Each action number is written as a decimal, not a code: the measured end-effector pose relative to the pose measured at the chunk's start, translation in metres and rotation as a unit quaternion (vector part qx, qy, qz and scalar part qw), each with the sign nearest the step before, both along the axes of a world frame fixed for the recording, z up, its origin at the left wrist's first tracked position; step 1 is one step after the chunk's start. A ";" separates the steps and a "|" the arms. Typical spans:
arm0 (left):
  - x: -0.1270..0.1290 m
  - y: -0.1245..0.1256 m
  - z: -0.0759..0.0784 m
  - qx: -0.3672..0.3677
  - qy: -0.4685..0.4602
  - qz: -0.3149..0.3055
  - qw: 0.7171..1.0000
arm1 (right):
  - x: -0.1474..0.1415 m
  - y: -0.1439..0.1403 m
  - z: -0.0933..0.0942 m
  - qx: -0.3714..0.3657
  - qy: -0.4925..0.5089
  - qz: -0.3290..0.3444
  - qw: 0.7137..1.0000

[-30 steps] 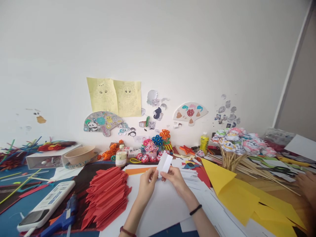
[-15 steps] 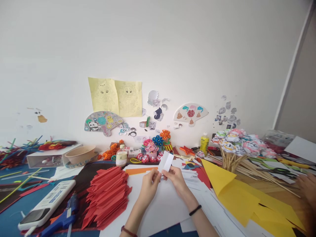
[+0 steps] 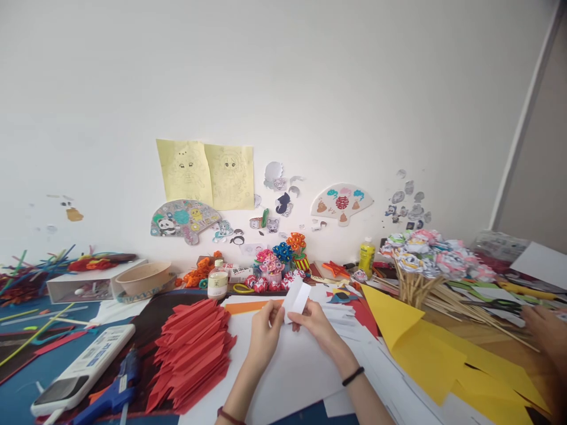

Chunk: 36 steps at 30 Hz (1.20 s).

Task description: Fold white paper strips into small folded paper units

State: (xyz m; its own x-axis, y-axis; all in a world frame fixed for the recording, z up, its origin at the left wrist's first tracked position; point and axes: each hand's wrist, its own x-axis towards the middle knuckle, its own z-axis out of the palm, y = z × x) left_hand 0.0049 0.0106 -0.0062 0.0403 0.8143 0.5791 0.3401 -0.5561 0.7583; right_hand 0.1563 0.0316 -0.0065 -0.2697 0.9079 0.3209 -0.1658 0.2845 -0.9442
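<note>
A small folded piece of white paper (image 3: pixel 297 297) is held up between my two hands, with a crease running along its length. My left hand (image 3: pixel 267 323) pinches its lower left side. On the other side, my right hand (image 3: pixel 313 323) grips the lower right edge with thumb and fingers. Beneath both hands lies a large white sheet (image 3: pixel 287 372). Left of it sits a thick stack of folded red paper strips (image 3: pixel 192 354). An orange strip (image 3: pixel 252 306) lies just behind my left hand.
A blue glue gun (image 3: pixel 121 383) and a white power strip (image 3: pixel 84 369) lie at the left. Yellow paper sheets (image 3: pixel 425 348) spread to the right, near a bundle of paper flowers (image 3: pixel 432 257) on sticks. Another person's hand (image 3: pixel 547 330) is at the right edge, by scissors (image 3: pixel 496 304).
The white paper has dropped slightly and its fold shows more clearly. My fingers have shifted a little along its lower edges. The other person's hand has moved slightly left.
</note>
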 end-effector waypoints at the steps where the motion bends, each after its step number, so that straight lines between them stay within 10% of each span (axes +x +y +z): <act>1: 0.000 0.000 0.000 0.001 -0.002 -0.001 1.000 | 0.000 0.000 -0.001 -0.001 -0.005 0.007 1.000; 22: -0.006 0.006 -0.002 -0.048 -0.067 0.019 0.996 | -0.002 -0.005 -0.012 -0.045 -0.114 0.095 0.988; 29: 0.001 0.001 -0.001 -0.031 0.013 0.023 0.999 | 0.000 -0.001 -0.003 -0.021 -0.025 -0.017 0.999; 36: -0.002 0.006 -0.005 -0.032 0.033 0.068 0.997 | 0.003 0.005 -0.016 -0.023 -0.086 0.010 0.996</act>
State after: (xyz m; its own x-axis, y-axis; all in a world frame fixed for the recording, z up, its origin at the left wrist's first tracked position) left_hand 0.0027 0.0163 -0.0114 -0.0365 0.8502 0.5252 0.4596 -0.4523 0.7643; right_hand 0.1593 0.0369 -0.0224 -0.3357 0.9142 0.2272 -0.0056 0.2393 -0.9709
